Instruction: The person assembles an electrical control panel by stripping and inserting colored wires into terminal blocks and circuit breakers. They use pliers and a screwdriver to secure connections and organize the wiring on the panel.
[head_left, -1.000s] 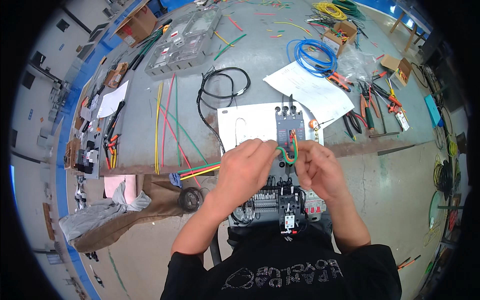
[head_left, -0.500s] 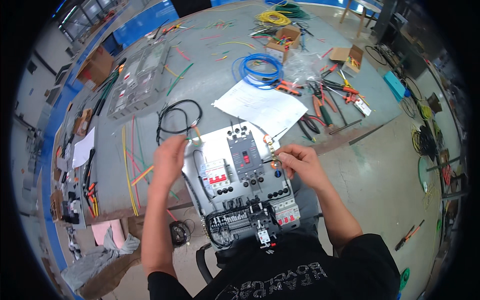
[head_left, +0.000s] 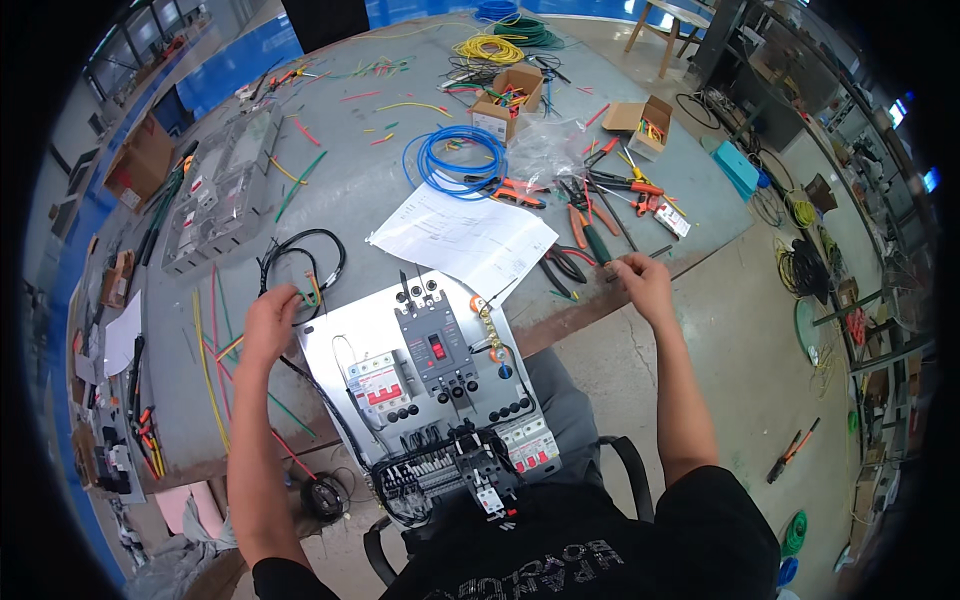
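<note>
Tilted across my lap lies a white mounting plate (head_left: 340, 340) with electrical parts on it. A dark moulded-case breaker (head_left: 436, 345) sits near its top, and a smaller white breaker with red levers (head_left: 380, 385) is beside it. By the plate's upper left corner my left hand (head_left: 270, 322) is closed on a short curled yellow-green wire (head_left: 313, 289). My right hand (head_left: 645, 287) is off the plate, at the table's front edge, fingertips pinched at the near end of a thin dark rod (head_left: 658, 254). At the plate's upper right is a brass terminal strip (head_left: 489, 328) with orange end supports.
Papers (head_left: 465, 235) lie beyond the plate. Pliers (head_left: 590, 225) and other hand tools are right of them, near a blue wire coil (head_left: 455, 160) and small cardboard boxes (head_left: 508, 100). Loose coloured wires (head_left: 212, 370) and a black cable loop (head_left: 305, 250) lie to the left.
My right hand has left the brass terminal strip and reached out right to the tools at the table edge. My left hand keeps hold of the wire. The view has shifted right.
</note>
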